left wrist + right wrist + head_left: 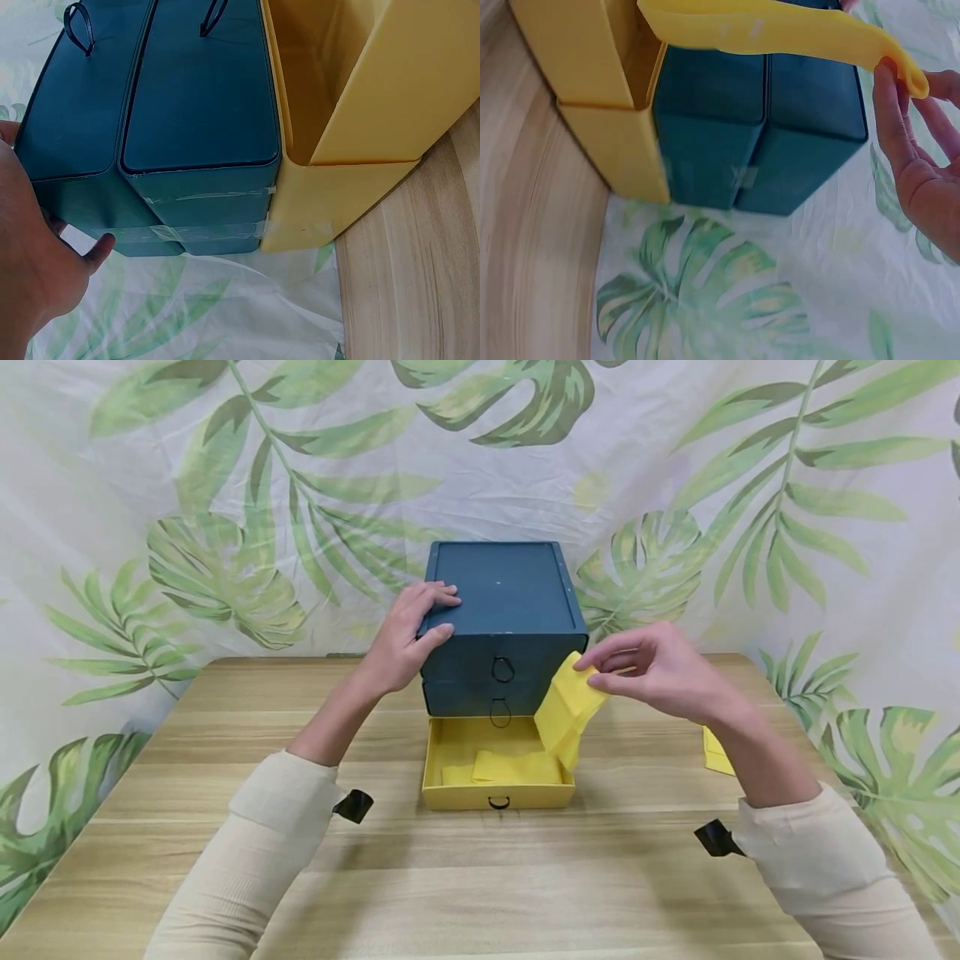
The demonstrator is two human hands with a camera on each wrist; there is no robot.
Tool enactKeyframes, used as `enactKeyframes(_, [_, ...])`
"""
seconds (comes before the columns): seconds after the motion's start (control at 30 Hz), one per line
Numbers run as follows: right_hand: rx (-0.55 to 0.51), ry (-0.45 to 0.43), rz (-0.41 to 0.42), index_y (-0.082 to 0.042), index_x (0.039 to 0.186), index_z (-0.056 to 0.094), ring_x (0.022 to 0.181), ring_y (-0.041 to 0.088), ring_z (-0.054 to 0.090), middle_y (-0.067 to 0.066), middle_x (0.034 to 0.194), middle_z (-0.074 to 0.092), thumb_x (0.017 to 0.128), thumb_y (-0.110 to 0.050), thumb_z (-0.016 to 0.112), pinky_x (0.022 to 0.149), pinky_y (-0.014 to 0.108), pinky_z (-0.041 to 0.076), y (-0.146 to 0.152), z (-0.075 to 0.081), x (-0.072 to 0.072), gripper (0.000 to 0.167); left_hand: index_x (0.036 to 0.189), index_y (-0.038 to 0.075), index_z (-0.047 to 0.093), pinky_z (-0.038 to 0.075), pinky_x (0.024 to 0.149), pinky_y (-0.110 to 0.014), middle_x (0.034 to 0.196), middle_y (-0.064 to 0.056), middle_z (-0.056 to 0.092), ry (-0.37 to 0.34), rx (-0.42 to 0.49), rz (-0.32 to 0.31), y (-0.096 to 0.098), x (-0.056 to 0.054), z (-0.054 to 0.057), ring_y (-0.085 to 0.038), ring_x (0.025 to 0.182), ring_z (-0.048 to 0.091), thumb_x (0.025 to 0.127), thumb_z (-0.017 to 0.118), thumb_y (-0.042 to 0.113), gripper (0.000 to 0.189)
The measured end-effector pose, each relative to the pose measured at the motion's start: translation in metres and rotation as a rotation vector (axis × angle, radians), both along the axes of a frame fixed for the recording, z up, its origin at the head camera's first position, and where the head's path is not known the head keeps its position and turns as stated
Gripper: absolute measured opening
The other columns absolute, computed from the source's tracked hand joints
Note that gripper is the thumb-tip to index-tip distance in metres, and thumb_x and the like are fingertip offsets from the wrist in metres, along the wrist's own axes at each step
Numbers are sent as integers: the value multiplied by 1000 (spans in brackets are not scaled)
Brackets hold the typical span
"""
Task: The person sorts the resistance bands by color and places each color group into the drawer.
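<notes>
A small drawer cabinet has a dark blue body (498, 589) with two blue drawer fronts, each with a black loop pull. Below them, a yellow drawer (457, 797) is pulled out. My left hand (408, 639) rests on the cabinet's top left edge, fingers on top and thumb near the front; the left wrist view shows this hand (45, 247) beside the blue side. Between thumb and fingers, my right hand (652, 668) pinches one end of a flat yellow band (562, 706). Its other end hangs down to the drawer's right side. More folded yellow material (517, 768) lies inside the drawer.
Another yellow piece (718, 753) lies on the wooden table (480, 877) at the right, partly hidden by my right forearm. A leaf-patterned cloth (495, 468) hangs behind the table. Clear tape (210, 229) runs across the cabinet's side.
</notes>
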State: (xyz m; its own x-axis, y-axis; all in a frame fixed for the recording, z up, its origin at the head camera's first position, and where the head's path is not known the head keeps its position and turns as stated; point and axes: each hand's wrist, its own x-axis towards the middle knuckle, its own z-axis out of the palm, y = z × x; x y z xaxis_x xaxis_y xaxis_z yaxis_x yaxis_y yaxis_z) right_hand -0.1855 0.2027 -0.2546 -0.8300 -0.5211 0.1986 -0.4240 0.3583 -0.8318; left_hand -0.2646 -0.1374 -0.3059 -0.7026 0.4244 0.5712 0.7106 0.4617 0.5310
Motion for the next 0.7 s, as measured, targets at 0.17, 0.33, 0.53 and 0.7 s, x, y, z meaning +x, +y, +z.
enactKeyframes(0.17, [-22, -6, 30, 5, 110, 76, 97, 15, 75, 19, 113, 73, 92, 5, 72, 84, 29, 59, -13, -2, 1, 18, 133, -3, 60, 20, 123, -54, 151, -21, 49, -4, -2, 8, 0, 1, 0, -37, 148, 33, 103, 52, 23, 40])
enactKeyframes(0.33, [-29, 4, 54, 4, 110, 76, 97, 16, 76, 17, 113, 73, 92, 4, 73, 85, 31, 60, -23, -4, 4, 18, 132, -3, 61, 20, 124, -54, 151, -21, 50, -2, 2, 8, 0, 0, 0, -36, 148, 34, 103, 53, 23, 40])
enactKeyframes(0.53, [-62, 43, 102, 4, 109, 76, 89, 16, 74, 15, 109, 75, 92, 5, 74, 78, 29, 60, -38, -5, 6, 18, 132, -2, 61, 20, 123, -55, 151, -20, 50, -6, 2, 10, 0, 1, 0, -36, 148, 34, 103, 52, 23, 40])
enactKeyframes(0.7, [-101, 79, 160, 5, 109, 76, 82, 17, 72, 13, 105, 75, 89, 8, 74, 70, 28, 60, -51, -6, 7, 21, 132, -2, 61, 20, 123, -55, 152, -20, 49, -10, -4, 22, 0, 1, -1, -36, 148, 33, 103, 52, 25, 41])
